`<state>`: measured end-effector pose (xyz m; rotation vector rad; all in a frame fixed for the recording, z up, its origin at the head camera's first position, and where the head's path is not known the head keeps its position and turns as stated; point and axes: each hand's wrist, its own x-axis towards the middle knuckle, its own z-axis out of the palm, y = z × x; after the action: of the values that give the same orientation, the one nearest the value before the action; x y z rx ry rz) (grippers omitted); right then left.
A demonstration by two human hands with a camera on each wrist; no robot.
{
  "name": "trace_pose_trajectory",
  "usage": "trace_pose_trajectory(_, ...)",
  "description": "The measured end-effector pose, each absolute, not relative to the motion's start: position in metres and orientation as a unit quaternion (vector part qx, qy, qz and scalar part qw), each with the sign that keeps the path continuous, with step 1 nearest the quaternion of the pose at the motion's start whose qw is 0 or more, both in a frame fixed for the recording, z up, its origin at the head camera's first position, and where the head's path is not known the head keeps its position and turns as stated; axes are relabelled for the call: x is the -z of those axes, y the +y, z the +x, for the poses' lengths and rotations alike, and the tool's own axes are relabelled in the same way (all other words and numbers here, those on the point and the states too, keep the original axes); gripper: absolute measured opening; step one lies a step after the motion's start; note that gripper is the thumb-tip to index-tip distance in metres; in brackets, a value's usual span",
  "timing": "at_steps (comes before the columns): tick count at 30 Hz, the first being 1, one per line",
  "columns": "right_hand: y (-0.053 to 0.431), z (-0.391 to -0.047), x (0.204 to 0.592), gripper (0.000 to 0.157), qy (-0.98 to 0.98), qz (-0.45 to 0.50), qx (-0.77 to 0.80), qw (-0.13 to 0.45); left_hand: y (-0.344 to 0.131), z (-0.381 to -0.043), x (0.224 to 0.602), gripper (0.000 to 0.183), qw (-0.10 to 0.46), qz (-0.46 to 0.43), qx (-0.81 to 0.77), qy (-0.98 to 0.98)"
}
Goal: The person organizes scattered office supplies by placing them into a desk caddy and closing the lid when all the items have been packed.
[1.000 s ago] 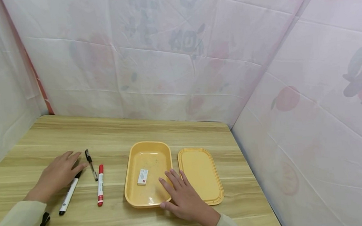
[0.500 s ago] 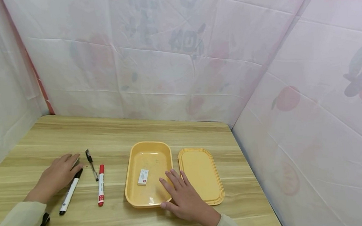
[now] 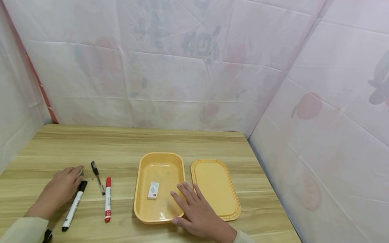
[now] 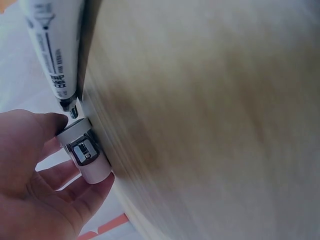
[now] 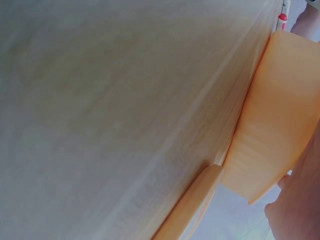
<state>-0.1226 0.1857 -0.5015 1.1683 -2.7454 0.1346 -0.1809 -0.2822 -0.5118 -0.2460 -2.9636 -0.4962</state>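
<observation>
At the left of the table, my left hand (image 3: 59,188) pinches a small pencil sharpener (image 4: 86,152) between thumb and fingertips, its metal blade part facing the left wrist camera. Just beside that hand lies a white marker with a black cap (image 3: 74,206). My right hand (image 3: 200,217) rests with spread, straight fingers over the right near rim of a yellow plastic box (image 3: 166,171). Inside the box is a small white packet with a red mark (image 3: 153,191). The right wrist view has the outer wall of the box (image 5: 277,110) close to the hand.
The matching yellow lid (image 3: 215,189) lies flat to the right of the box. A red-capped marker (image 3: 108,201) and a black-capped clear pen (image 3: 98,177) lie between the left hand and the box. Pale printed curtains (image 3: 164,64) surround the wooden table (image 3: 132,140).
My left hand has drawn back to the left, away from the clear pen, uncovering the black marker cap. That marker has shifted slightly left. The right hand has stayed put.
</observation>
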Motion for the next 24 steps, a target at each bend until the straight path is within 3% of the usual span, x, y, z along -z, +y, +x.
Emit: trace_pose_trajectory(24, 0.1866, -0.1226, 0.5014, 0.072, -0.915, 0.394, -0.038, 0.083, -0.2748, -0.1817, 0.5047, 0.043, 0.106, -0.092, 0.172, -0.975)
